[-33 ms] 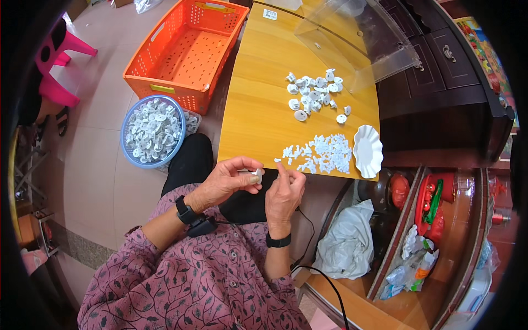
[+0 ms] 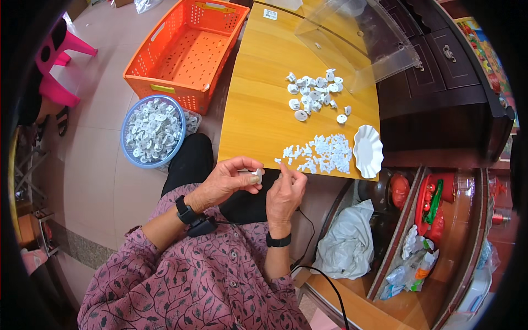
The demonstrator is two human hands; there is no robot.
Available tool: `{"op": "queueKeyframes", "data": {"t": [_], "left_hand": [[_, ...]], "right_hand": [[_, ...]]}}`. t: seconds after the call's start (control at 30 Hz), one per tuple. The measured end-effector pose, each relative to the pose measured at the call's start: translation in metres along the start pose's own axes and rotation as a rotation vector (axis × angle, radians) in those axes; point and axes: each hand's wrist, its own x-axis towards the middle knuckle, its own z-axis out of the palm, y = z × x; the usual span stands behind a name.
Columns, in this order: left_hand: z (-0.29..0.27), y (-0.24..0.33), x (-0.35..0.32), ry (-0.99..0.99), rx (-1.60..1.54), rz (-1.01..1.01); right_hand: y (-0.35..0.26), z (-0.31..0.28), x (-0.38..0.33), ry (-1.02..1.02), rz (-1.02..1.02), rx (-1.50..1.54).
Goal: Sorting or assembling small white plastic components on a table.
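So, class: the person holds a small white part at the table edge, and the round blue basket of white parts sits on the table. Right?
Not quite. The head view shows the blue basket on the floor, beside the orange crate, not on the table. The left hand does hold a white part.

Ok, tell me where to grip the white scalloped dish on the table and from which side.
Probably pinch the white scalloped dish at its raised fluted rim, coming from its right side, which lies by the table edge; the left rim is crowded by the pile of small white pieces.
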Motion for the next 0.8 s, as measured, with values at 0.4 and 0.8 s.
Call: {"op": "queueKeyframes", "data": {"t": [0.4,0.8], "left_hand": [[-0.001,0.0,-0.001,0.018,0.019,-0.008],[-0.009,0.026,0.001,0.042,0.136,0.028]], "right_hand": [[-0.001,-0.007,0.002,-0.009,-0.004,-0.056],[0.024,-0.007,-0.004,0.123,0.027,-0.06]]}}
